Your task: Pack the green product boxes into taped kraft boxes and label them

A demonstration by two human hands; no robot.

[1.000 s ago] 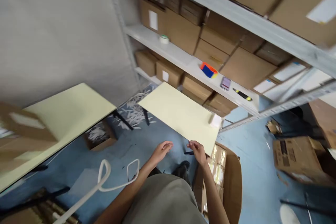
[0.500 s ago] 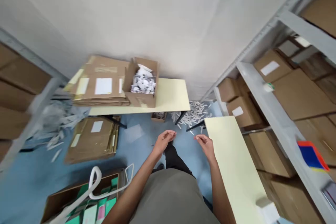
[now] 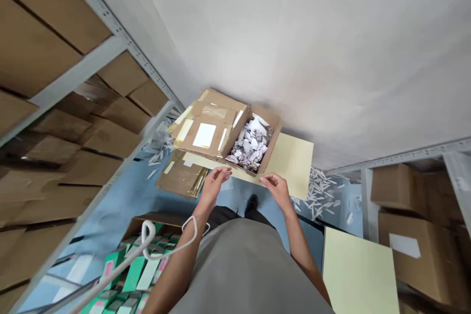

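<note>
My left hand (image 3: 216,182) is raised in front of the near edge of an open cardboard box (image 3: 275,120). Its fingers are loosely bent, and I see nothing in them. On the right, my right hand (image 3: 276,189) hovers by the box's near right corner, fingers slightly curled and nothing visible between them. Crumpled white paper scraps (image 3: 252,144) fill the box. It stands on a pale yellow table (image 3: 294,162), beside a stack of flattened cartons (image 3: 221,108). Whether either hand touches the box or table edge I cannot tell.
Shelves with cardboard boxes (image 3: 66,167) rise at left, and more boxes (image 3: 408,235) are at right. White strips (image 3: 318,191) litter the floor. A carton of green packets (image 3: 134,272) and a white bent tube (image 3: 121,265) are lower left. Another yellow tabletop (image 3: 358,270) is lower right.
My view has turned left and I have come closer to the table. Both hands now appear right by the box's near side, where before they were over the floor.
</note>
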